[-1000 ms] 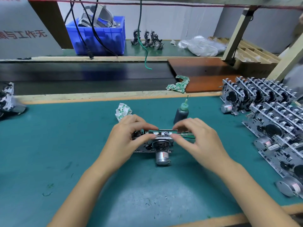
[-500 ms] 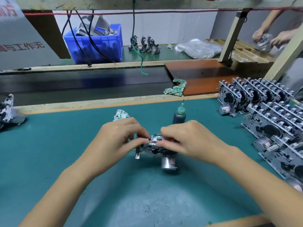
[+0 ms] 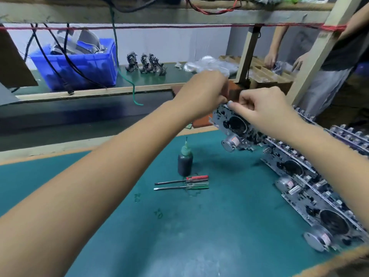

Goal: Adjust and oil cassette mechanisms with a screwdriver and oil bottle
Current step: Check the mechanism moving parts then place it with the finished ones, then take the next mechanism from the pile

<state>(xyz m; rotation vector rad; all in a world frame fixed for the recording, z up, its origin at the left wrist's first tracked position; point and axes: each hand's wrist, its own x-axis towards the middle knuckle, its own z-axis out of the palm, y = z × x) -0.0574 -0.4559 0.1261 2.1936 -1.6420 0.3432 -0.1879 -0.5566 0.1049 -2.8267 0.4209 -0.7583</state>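
Observation:
Both hands hold one metal cassette mechanism (image 3: 232, 124) in the air above the right part of the teal mat, its round motor hanging at the bottom. My left hand (image 3: 201, 92) grips its upper left edge. My right hand (image 3: 263, 106) pinches its top edge from the right, next to the row of stacked mechanisms (image 3: 311, 176). A dark oil bottle (image 3: 185, 160) with a green nozzle stands upright on the mat. Just in front of it lie two screwdrivers, a red-handled screwdriver (image 3: 196, 178) and a green-handled screwdriver (image 3: 197, 186).
Several more mechanisms (image 3: 145, 63) stand on the far bench beside a blue crate (image 3: 79, 64). A dark conveyor belt (image 3: 79, 116) runs behind the mat. Wooden posts (image 3: 317, 50) rise at the right, where another person (image 3: 339, 62) handles parts over cardboard trays.
Both hands lifted the mechanism off the mat and carried it up and to the right, toward the stacked row. The two screwdrivers now show on the mat.

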